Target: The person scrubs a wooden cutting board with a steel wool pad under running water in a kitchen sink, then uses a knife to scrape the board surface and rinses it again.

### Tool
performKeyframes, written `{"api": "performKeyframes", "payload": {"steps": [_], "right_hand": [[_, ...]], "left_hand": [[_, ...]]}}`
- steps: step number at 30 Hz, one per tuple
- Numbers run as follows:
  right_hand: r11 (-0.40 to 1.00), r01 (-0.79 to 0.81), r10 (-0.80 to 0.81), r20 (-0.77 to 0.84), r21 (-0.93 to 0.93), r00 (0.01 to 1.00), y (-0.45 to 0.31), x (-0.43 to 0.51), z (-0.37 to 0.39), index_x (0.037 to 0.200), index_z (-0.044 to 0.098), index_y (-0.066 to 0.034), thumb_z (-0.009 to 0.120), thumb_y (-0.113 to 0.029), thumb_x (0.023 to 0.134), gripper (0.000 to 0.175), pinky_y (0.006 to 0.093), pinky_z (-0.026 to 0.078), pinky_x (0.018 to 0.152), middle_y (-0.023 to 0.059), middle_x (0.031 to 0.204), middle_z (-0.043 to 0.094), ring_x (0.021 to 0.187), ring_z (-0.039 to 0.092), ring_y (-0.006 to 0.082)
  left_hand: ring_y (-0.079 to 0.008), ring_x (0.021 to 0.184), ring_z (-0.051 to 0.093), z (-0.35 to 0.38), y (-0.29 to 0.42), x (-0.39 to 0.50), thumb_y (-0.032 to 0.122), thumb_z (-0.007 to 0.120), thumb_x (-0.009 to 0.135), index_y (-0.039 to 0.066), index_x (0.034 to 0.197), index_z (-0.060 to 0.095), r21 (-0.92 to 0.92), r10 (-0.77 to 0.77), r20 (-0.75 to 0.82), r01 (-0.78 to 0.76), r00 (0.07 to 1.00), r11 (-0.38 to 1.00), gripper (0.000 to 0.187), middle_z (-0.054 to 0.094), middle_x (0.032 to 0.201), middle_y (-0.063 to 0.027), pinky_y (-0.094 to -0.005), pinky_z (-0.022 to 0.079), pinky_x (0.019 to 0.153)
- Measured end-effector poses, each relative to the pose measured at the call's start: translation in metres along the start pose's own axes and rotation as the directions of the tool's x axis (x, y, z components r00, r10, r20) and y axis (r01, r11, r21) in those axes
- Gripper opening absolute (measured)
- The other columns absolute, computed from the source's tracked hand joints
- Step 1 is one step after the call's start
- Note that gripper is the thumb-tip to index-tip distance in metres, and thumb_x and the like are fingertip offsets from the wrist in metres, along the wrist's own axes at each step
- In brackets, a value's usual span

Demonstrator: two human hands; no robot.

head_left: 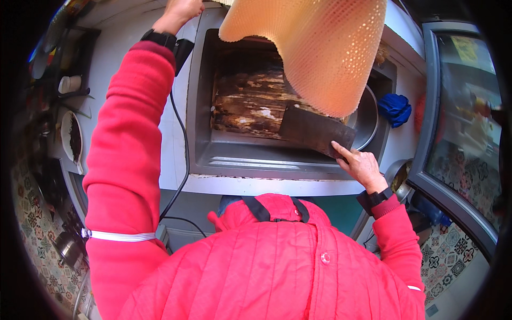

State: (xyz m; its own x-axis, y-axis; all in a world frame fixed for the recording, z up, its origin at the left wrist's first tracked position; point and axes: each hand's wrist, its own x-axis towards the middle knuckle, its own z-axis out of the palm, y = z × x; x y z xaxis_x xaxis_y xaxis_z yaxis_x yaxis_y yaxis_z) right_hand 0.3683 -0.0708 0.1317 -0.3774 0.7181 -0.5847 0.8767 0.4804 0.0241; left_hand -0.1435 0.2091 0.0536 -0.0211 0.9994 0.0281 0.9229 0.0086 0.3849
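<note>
My right hand (362,166) grips a wide dark cleaver (316,130) near the sink's front right, its blade lying over the edge of a dark, worn wooden board (248,92). The board rests in the grey sink (248,172). A textured orange-yellow sheet (316,52) hangs in front of the camera and hides part of the board and the sink's back. My left hand (184,12) is beyond the sink's back left corner at the picture's top edge, fingers curled; whether it holds something cannot be told.
A metal bowl (367,120) sits at the sink's right side, beside a blue crumpled bag (395,110) on the counter. An open framed window (424,160) stands at the far right. A white dish with dark contents (72,136) is at the left. A black cable (184,160) runs down the counter's front.
</note>
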Motion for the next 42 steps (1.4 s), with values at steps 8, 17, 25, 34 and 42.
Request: {"api": "performKeyframes", "payload": {"steps": [8, 17, 25, 34, 42], "right_hand": [[0.977, 0.194, -0.188, -0.077, 0.084, 0.979, -0.036, 0.022, 0.001, 0.142, 0.048, -0.0287, 0.063, -0.034, 0.089, 0.055, 0.0426, 0.053, 0.054, 0.013, 0.065, 0.063, 0.058, 0.065, 0.0308], [0.982, 0.188, -0.188, 0.01, 0.029, 0.982, -0.025, 0.018, 0.003, 0.143, 0.046, -0.0297, 0.062, -0.034, 0.09, 0.056, 0.0434, 0.052, 0.051, 0.0146, 0.059, 0.061, 0.055, 0.063, 0.0328], [0.97, 0.244, -0.244, -0.002, 0.01, 0.97, -0.03, 0.028, 0.01, 0.144, 0.044, -0.0306, 0.061, -0.034, 0.091, 0.056, 0.044, 0.052, 0.052, 0.0143, 0.06, 0.062, 0.055, 0.063, 0.0335], [0.972, 0.234, -0.234, 0.007, 0.01, 0.972, -0.028, 0.03, 0.016, 0.142, 0.047, -0.0309, 0.063, -0.033, 0.09, 0.055, 0.0446, 0.052, 0.053, 0.0165, 0.062, 0.063, 0.056, 0.064, 0.0345], [0.958, 0.286, -0.285, 0.056, -0.03, 0.957, -0.011, 0.035, 0.001, 0.143, 0.046, -0.0314, 0.062, -0.035, 0.09, 0.055, 0.0447, 0.052, 0.054, 0.0157, 0.061, 0.062, 0.058, 0.064, 0.034]], "left_hand": [[-0.0396, 0.1, 0.064, -0.001, -0.004, -0.019, 0.018, 0.061, 0.082, 0.004, 0.106, 0.067, 0.019, 0.079, -0.287, -0.077, 0.955, 0.997, 0.029, 0.067, 0.097, -0.0256, -0.0459, 0.051, 0.087], [-0.0353, 0.079, 0.068, 0.02, 0.096, -0.251, 0.018, 0.056, 0.091, 0.006, 0.096, 0.067, -0.472, 0.168, 0.055, -0.123, 0.984, 0.873, 0.017, 0.069, 0.085, -0.0163, -0.0429, 0.054, 0.07], [-0.0448, 0.125, 0.047, 0.141, 0.244, -0.355, 0.015, 0.06, 0.086, -0.014, 0.137, 0.038, -0.132, 0.106, 0.507, -0.044, 0.855, 0.99, 0.062, 0.042, 0.138, -0.0357, -0.0461, 0.04, 0.105], [-0.048, 0.13, 0.041, 0.193, 0.296, -0.357, 0.018, 0.051, 0.09, -0.016, 0.141, 0.031, 0.102, -0.191, 0.481, 0.161, 0.856, 0.982, 0.065, 0.034, 0.143, -0.0389, -0.0512, 0.036, 0.108], [-0.048, 0.132, 0.039, 0.182, 0.308, -0.349, 0.014, 0.045, 0.094, -0.014, 0.142, 0.032, -0.046, -0.177, 0.613, 0.258, 0.77, 0.965, 0.057, 0.032, 0.146, -0.0379, -0.0506, 0.036, 0.108]]}}
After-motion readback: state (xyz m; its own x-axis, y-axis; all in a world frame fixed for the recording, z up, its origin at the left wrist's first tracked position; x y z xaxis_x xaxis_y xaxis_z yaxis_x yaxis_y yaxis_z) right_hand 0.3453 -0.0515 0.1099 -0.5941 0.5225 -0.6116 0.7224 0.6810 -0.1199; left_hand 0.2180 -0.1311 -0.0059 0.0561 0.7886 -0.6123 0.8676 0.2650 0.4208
